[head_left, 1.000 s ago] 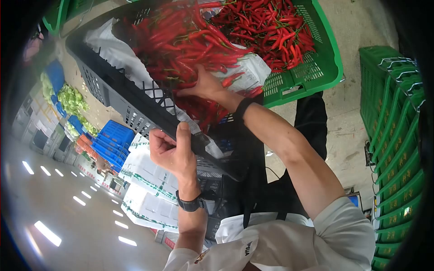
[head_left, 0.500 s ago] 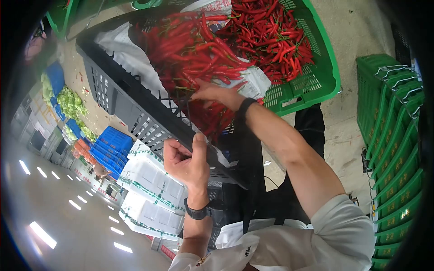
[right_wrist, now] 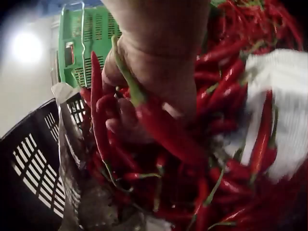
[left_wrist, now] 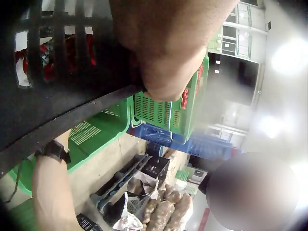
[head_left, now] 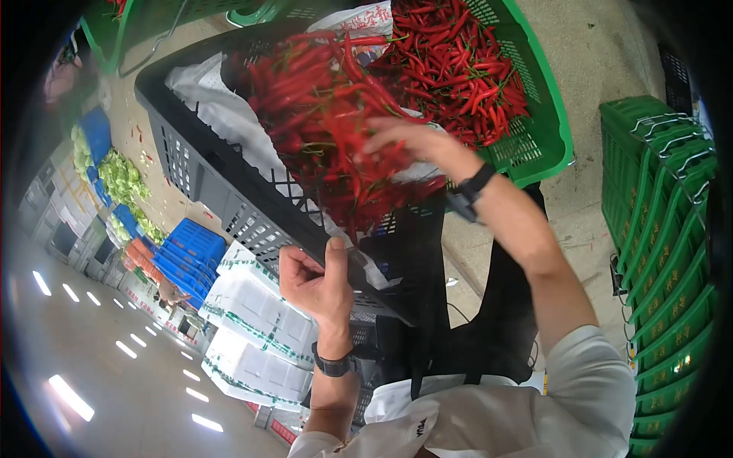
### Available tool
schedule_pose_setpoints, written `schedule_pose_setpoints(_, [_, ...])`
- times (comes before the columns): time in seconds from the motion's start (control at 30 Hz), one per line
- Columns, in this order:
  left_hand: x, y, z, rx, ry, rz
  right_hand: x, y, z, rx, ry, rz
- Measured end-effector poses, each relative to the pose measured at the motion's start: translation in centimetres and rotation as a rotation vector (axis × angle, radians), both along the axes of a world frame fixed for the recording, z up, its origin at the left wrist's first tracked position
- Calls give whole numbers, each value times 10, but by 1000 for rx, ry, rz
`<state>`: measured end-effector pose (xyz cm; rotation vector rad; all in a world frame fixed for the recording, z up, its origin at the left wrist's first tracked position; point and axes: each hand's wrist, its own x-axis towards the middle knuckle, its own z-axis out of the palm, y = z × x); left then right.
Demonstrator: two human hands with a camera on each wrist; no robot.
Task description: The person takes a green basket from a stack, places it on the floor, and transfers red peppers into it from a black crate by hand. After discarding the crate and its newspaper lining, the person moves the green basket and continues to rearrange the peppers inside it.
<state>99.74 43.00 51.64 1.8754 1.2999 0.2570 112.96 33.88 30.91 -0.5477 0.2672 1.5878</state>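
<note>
Red chili peppers (head_left: 321, 99) fill a black crate (head_left: 221, 164) lined with white paper. My left hand (head_left: 317, 286) grips the crate's near rim, thumb up along it. The left wrist view has that hand (left_wrist: 168, 57) at the rim, most of its fingers out of sight. My right hand (head_left: 416, 141) is in among the peppers with loose fingers, blurred with motion. In the right wrist view, chili peppers (right_wrist: 168, 134) surround the right hand (right_wrist: 144, 91), and one large pepper crosses in front of it.
A green crate (head_left: 546, 130) of chili peppers sits behind and right of the black one. Nested green crates (head_left: 664, 252) stand at the right. White boxes (head_left: 259, 305), blue crates (head_left: 191, 256) and leafy greens (head_left: 122, 179) are at the left.
My right hand has moved back and to the right through the peppers, and several peppers blur beside it. My left hand stays on the rim. The black crate has shifted slightly right in view.
</note>
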Motion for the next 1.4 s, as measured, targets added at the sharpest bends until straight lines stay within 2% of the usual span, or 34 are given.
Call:
schedule_pose_setpoints(0.03, [2, 0, 1, 1, -1, 1, 8, -13, -14, 2, -23, 12])
schedule_pose_setpoints(0.07, [4, -1, 2, -3, 0, -4, 27, -23, -10, -140, -234, 203])
schedule_pose_setpoints(0.1, [6, -2, 3, -8, 1, -10, 43, -31, 2, -222, -472, 363])
schedule_pose_setpoints(0.17, [8, -2, 1, 1, -9, -34, 45, -43, 14, -391, -1364, 438])
schedule_pose_setpoints(0.2, [9, -3, 2, 10, -17, -59, 49, -40, 28, -392, -1364, 439])
schedule_pose_setpoints(0.27, [15, -5, 8, 18, 20, -61, 57, -17, 58, -563, -1861, 730])
schedule_pose_setpoints(0.3, [18, -5, 11, 28, 55, -63, 55, 1, 58, -537, -1884, 583])
schedule_pose_setpoints(0.33, [15, -4, 9, 30, 51, -64, 51, 20, 55, -439, -1880, 375])
schedule_pose_setpoints(0.37, [10, -2, 5, 38, 48, -62, 52, 40, 60, -302, -1874, 246])
schedule_pose_setpoints(0.4, [7, 0, 3, 46, 48, -61, 46, 63, 43, -179, -1957, -50])
schedule_pose_setpoints(0.43, [8, 0, 5, 50, 52, -65, 46, 83, 32, -65, -1986, -161])
schedule_pose_setpoints(0.5, [13, -1, 11, 81, 143, -102, 44, 115, 20, -42, -2061, -92])
schedule_pose_setpoints(0.57, [15, -2, 10, 60, 119, -84, 43, 133, 18, -245, -2167, 176])
schedule_pose_setpoints(0.63, [15, -3, 8, 30, 98, -62, 44, 140, 19, -273, -2167, 170])
schedule_pose_setpoints(0.7, [14, -4, 5, -13, 17, -2, 48, 143, 19, -276, -2028, 525])
schedule_pose_setpoints(0.73, [15, -5, 7, -15, 12, -4, 48, 145, 16, -272, -2014, 595])
schedule_pose_setpoints(0.9, [17, -4, 10, 61, 176, -87, 49, 151, 13, -397, -2094, 624])
schedule_pose_setpoints(0.93, [17, -4, 7, 55, 179, -88, 53, 151, 16, -379, -2077, 713])
schedule_pose_setpoints(1.0, [18, -5, 5, 38, 30, -62, 60, 152, 16, -301, -2022, 845])
schedule_pose_setpoints(1.1, [21, -4, 13, 51, 100, -100, 53, 155, 12, -227, -1983, 854])
schedule_pose_setpoints(1.27, [16, -5, 2, 29, 18, -72, 50, 145, 3, -269, -2121, 713])
schedule_pose_setpoints(1.3, [13, -5, 0, 6, -42, -46, 51, 143, -1, -268, -2116, 714])
schedule_pose_setpoints(1.4, [8, -4, 0, 1, 18, 3, 51, 139, -2, -197, -2003, 666])
